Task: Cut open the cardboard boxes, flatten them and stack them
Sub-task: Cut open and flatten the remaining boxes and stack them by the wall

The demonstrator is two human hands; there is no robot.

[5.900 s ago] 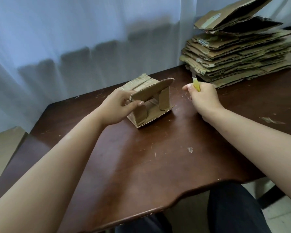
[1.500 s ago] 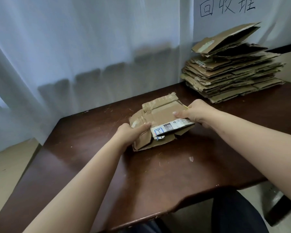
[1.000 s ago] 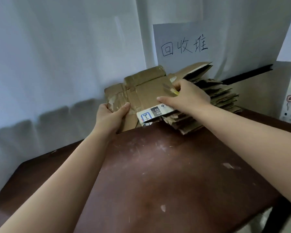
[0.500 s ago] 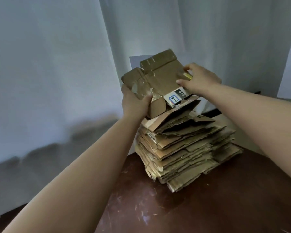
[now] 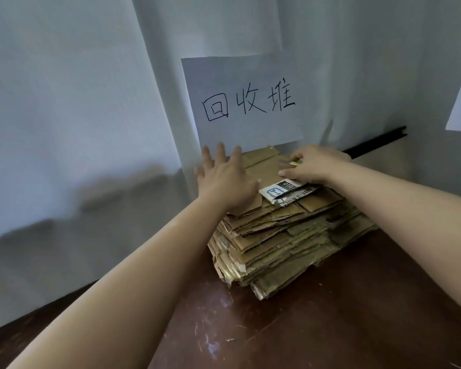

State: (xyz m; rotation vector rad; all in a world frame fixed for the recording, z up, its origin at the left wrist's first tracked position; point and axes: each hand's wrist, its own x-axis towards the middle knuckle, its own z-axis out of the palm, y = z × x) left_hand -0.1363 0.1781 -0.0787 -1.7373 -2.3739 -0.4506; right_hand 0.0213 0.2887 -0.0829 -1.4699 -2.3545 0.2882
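While two hands press one flattened box [image 5: 266, 169] onto one stack [image 5: 277, 235], left hand [image 5: 226, 182] fingers splay (right hand [image 5: 314, 166] perhaps clutching something yellow).

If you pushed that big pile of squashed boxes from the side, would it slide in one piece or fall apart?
Probably fall apart: the cardboard stack is loose sheets with ragged, uneven edges, so layers would likely slip. It looks heavy enough to drag on the table. The left hand pressing flat suggests the top springs up.

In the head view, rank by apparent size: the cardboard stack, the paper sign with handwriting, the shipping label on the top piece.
1. cardboard stack
2. paper sign, which looks somewhat smaller, though it hangs farther back, so true order is unsure
3. shipping label, clearly smallest
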